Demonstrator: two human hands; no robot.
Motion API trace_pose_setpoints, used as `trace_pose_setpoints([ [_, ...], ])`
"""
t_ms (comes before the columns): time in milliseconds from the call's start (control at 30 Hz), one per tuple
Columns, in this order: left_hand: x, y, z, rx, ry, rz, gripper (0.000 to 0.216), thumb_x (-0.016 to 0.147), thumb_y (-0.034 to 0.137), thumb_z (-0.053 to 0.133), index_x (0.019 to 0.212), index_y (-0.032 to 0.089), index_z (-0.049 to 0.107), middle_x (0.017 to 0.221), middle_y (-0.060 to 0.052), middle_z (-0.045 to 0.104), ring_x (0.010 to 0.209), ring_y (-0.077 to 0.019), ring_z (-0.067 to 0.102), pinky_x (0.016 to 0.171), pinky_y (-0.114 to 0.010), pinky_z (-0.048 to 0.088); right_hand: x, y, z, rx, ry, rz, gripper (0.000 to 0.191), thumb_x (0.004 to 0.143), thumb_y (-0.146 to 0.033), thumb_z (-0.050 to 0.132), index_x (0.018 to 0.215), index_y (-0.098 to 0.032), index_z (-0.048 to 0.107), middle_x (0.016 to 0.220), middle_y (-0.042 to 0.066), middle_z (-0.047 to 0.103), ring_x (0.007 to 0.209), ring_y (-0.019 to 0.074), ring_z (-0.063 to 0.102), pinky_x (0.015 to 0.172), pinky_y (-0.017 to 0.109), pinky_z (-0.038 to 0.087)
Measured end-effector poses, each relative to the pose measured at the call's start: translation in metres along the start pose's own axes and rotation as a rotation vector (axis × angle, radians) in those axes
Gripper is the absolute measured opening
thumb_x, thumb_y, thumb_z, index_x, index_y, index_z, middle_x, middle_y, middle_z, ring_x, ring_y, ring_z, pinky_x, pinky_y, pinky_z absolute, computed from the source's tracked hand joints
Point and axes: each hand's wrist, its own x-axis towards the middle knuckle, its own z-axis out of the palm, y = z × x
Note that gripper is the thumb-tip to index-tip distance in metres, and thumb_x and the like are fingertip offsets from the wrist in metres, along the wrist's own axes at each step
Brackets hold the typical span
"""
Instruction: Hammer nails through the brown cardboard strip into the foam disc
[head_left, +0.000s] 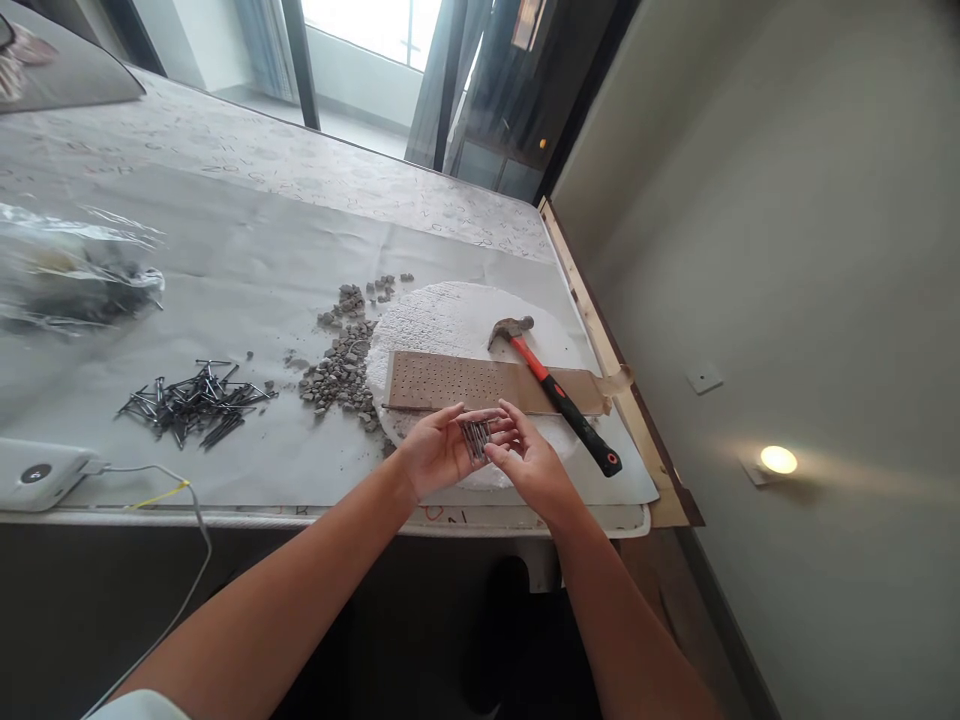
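My left hand (435,450) cups a small bunch of nails (475,437) over the near edge of a round white foam pad (457,315). My right hand (527,457) meets it from the right, fingertips pinched on the same nails. Just beyond the hands a brown board full of small holes (450,381) lies across the pad. A claw hammer with a red and black handle (559,396) rests slantwise over the board's right end.
A pile of dark nails (196,400) lies at the left on the paper-covered table (247,270). Grey rubble bits (341,365) are scattered beside the pad. A clear plastic bag (71,275) and a white device with a cable (37,473) sit far left. A wall runs along the right.
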Motion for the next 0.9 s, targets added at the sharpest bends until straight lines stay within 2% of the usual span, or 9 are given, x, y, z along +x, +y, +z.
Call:
trace_pose_setpoints([
  [167,0.003,-0.005,-0.006,0.007,0.079,0.014,0.030,0.087,0.023,0.041,0.101,0.006,0.061,0.098,-0.015,0.068,0.098,-0.0224,0.062,0.087,-0.033,0.045,-0.001,0.000,0.003,0.022,-0.001,-0.009,0.063,0.075,-0.036,0.060,0.133,-0.022,0.042,0.133,0.010,0.048,0.121,0.0232,0.047,0.102,0.042,0.038],
  [267,-0.005,-0.003,-0.003,-0.009,0.136,0.013,0.028,0.085,0.024,0.045,0.099,0.005,0.061,0.099,-0.016,0.067,0.098,-0.0231,0.062,0.087,-0.034,0.045,-0.003,0.001,0.004,0.080,0.036,-0.013,0.060,0.077,-0.040,0.057,0.132,-0.021,0.043,0.131,0.012,0.050,0.118,0.0238,0.050,0.097,0.042,0.042],
  [400,-0.049,0.017,0.004,0.049,0.290,0.031,0.021,0.082,0.018,0.049,0.096,0.006,0.060,0.096,-0.015,0.066,0.093,-0.0207,0.064,0.085,-0.032,0.048,-0.003,0.004,0.002,0.101,0.063,0.002,0.060,0.076,-0.043,0.057,0.129,-0.019,0.045,0.127,0.014,0.052,0.114,0.0244,0.052,0.094,0.043,0.044],
  [533,-0.109,0.045,-0.012,0.252,0.580,0.125,0.017,0.080,0.012,0.051,0.095,0.010,0.058,0.091,-0.011,0.066,0.082,-0.0160,0.066,0.078,-0.029,0.051,-0.002,0.006,-0.002,0.139,0.073,-0.004,0.057,0.076,-0.043,0.055,0.127,-0.019,0.046,0.127,0.015,0.053,0.112,0.0239,0.054,0.092,0.042,0.046],
  [633,-0.124,0.060,-0.041,0.612,0.867,0.158,0.019,0.077,0.003,0.048,0.092,0.013,0.054,0.069,-0.004,0.061,0.064,-0.0117,0.062,0.070,-0.027,0.051,-0.003,0.004,-0.001,0.148,0.080,-0.020,0.055,0.075,-0.042,0.056,0.125,-0.019,0.049,0.123,0.015,0.056,0.110,0.0243,0.055,0.090,0.041,0.047],
  [733,-0.108,0.065,-0.067,1.172,1.142,-0.024,0.025,0.078,0.003,0.043,0.098,0.012,0.052,0.063,-0.002,0.056,0.058,-0.0134,0.059,0.065,-0.030,0.050,-0.006,-0.001,0.004,0.147,0.076,-0.029,0.055,0.074,-0.040,0.056,0.124,-0.018,0.051,0.120,0.015,0.058,0.107,0.0242,0.057,0.088,0.040,0.047],
  [833,-0.088,0.063,-0.080,1.810,1.212,-0.147,0.024,0.076,0.004,0.044,0.095,0.012,0.056,0.079,-0.009,0.062,0.076,-0.0199,0.061,0.071,-0.033,0.047,-0.009,-0.003,0.006,0.108,0.062,-0.032,0.053,0.074,-0.039,0.057,0.123,-0.018,0.052,0.117,0.013,0.060,0.105,0.0237,0.058,0.087,0.039,0.047],
  [900,-0.080,0.061,-0.083,2.135,1.206,-0.185,0.023,0.074,0.005,0.046,0.092,0.013,0.059,0.094,-0.013,0.063,0.089,-0.0242,0.060,0.076,-0.034,0.045,-0.012,-0.003,0.005,0.081,0.058,-0.043,0.052,0.075,-0.038,0.057,0.122,-0.018,0.053,0.116,0.014,0.061,0.105,0.0240,0.058,0.088,0.040,0.047],
])
